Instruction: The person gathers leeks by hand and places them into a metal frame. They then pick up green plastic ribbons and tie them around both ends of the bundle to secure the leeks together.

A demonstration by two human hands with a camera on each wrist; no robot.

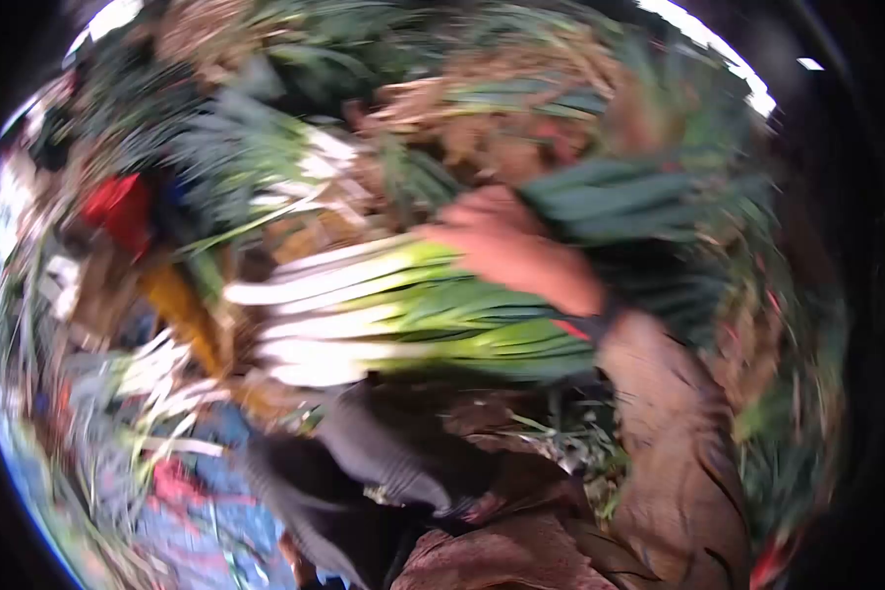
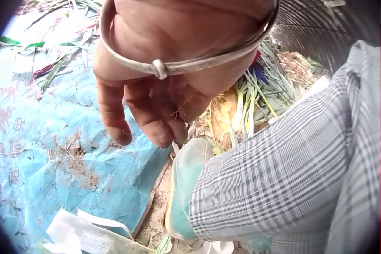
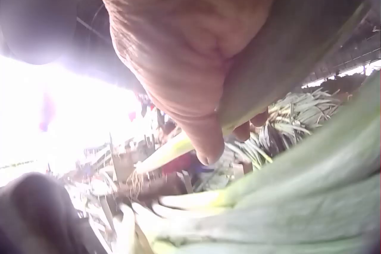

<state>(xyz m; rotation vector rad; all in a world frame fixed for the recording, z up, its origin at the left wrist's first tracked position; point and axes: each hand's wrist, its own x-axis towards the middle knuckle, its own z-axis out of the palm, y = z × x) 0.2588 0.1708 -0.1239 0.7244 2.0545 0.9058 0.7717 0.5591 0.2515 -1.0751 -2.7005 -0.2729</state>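
A bundle of leeks [image 1: 344, 324] lies in front of the person, white stalks to the left and green leaves to the right. Over its far side, the right hand [image 1: 511, 246] grips a leek [image 3: 166, 153]. In the right wrist view the thumb [image 3: 205, 147] lies along that leek and fingertips show behind it; roots hang from its white end. More leeks [image 3: 256, 218] lie just below. Low in the head view, the left hand [image 1: 295, 560] hangs beside the knees. In the left wrist view its loosely curled fingers [image 2: 158, 132] hold nothing, above a blue sheet [image 2: 77, 170].
Piles of leeks [image 1: 236, 147] and dry straw [image 1: 580, 64] surround the person. A red bag [image 1: 118, 211] and a yellow strip [image 1: 182, 310] lie to the left. The person's plaid trouser leg [image 2: 256, 182] and a pale green shoe [image 2: 187, 176] stand beside the sheet.
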